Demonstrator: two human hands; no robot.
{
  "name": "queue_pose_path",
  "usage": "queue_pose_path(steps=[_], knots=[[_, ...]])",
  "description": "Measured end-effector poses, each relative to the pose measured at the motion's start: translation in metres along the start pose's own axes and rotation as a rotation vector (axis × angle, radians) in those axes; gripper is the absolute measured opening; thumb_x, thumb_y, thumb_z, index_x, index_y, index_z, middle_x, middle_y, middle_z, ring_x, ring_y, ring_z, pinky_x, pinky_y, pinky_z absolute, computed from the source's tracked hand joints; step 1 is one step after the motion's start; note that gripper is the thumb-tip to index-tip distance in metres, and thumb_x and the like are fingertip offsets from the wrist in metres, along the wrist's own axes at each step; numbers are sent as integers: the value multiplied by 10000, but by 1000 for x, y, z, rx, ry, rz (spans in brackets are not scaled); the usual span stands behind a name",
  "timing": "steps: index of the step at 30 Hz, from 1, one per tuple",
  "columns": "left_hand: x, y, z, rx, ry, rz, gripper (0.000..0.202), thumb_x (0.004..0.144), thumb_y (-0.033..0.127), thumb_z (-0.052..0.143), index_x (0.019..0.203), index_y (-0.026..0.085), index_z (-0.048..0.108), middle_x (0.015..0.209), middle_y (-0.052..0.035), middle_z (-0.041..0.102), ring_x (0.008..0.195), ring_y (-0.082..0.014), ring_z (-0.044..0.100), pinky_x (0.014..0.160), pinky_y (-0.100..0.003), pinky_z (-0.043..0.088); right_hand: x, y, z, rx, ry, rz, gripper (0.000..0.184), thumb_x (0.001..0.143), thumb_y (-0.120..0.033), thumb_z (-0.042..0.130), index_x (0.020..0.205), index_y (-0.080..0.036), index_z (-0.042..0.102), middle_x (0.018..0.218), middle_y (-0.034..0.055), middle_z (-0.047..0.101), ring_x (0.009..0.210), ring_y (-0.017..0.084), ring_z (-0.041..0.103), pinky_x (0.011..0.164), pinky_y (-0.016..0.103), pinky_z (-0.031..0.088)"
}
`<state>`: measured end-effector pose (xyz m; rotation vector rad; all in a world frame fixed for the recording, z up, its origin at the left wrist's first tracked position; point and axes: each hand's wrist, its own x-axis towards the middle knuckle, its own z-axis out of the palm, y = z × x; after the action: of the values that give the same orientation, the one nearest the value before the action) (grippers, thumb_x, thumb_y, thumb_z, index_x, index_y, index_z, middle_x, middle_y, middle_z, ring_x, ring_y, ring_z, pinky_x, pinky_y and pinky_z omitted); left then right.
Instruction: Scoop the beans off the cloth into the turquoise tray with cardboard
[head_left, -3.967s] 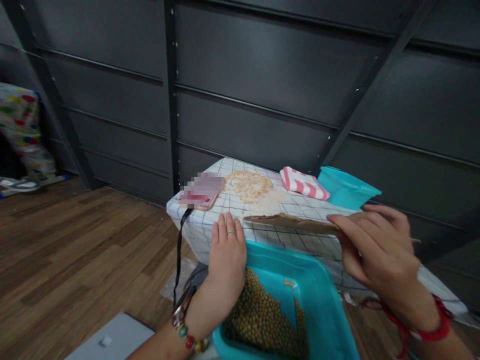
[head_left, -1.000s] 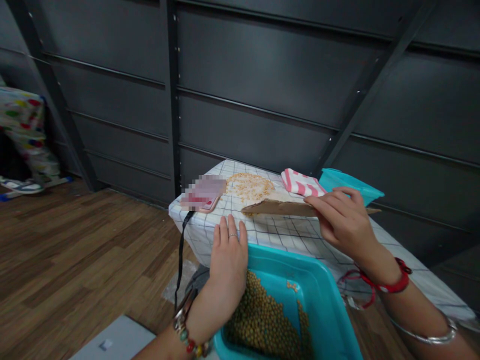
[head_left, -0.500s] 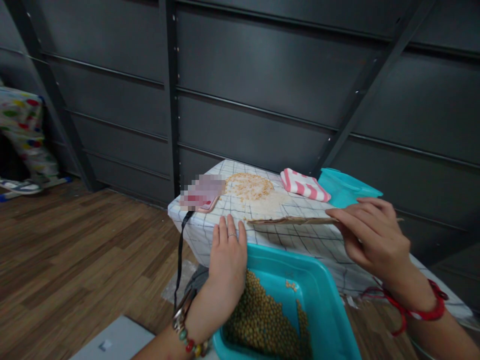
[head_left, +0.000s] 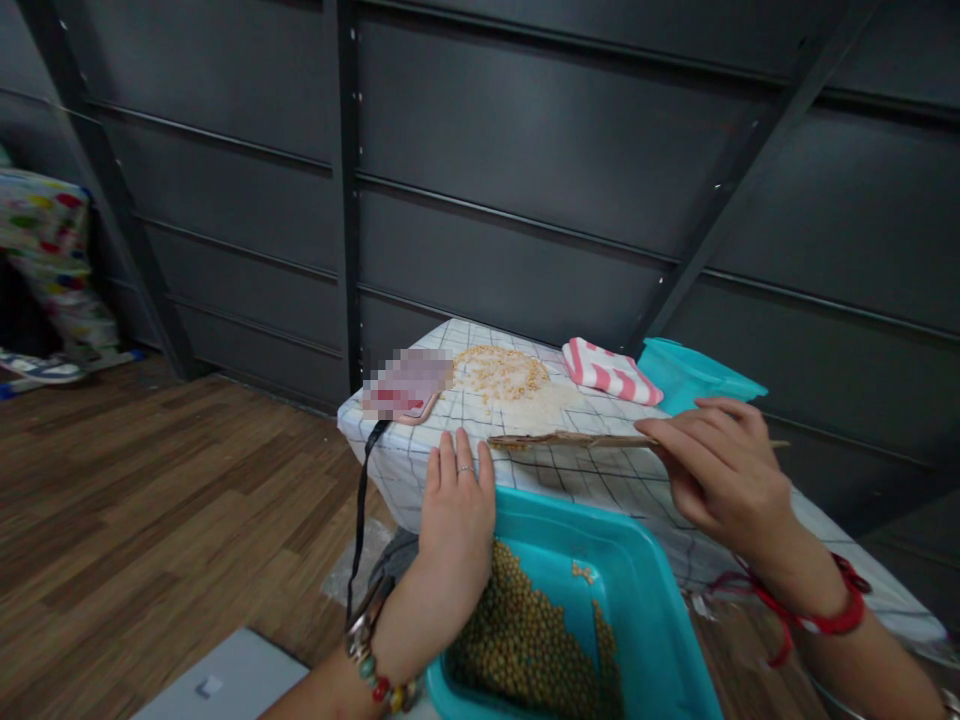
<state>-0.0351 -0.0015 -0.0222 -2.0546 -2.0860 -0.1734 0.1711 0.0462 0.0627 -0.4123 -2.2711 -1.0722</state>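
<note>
In the head view, a thin brown strip of cardboard (head_left: pixel 577 440) is held at its right part by the right hand (head_left: pixel 724 470), whose thumb and fingers are closed round it, and its near-level length is extended leftward along the front edge of the table (head_left: pixel 600 475), above the far rim of a teal tub (head_left: pixel 660 610). The left hand (head_left: pixel 457 520) is laid over the tub's left side with its fingers straight and close together, spread on no visible object; its palm is hidden, so whether the rim is pressed cannot be told. The tub is partly filled with round, brownish grains (head_left: pixel 532 640), heaped toward its left and near side, with a small cluster lying apart on the bare bottom. On the checked cloth, a patch of yellowish grains (head_left: pixel 499 370) is left scattered between a phone (head_left: pixel 424 403) and a folded pink-and-white cloth (head_left: pixel 611 370), beside which a second teal container (head_left: pixel 697 375) is placed. A few yellowish bits seem to be caught under the strip's left end. By judgement, the work is only partly done: a good share of grains is already contained in the tub, while the scattered patch is not yet gathered.
</note>
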Motion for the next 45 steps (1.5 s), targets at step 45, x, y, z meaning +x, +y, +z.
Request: queue_pose_path(steps=[45], knots=[[0,-3,1,-41,-10,-1,540,766,22,320,1304,45,344,1368,-262,306,1262,-351,287,1005,-481,315,-4,-1,-13,1,31,57,434,727,-11,456,1106,-218,495,712,8,602,634,160,545,735,391,422]])
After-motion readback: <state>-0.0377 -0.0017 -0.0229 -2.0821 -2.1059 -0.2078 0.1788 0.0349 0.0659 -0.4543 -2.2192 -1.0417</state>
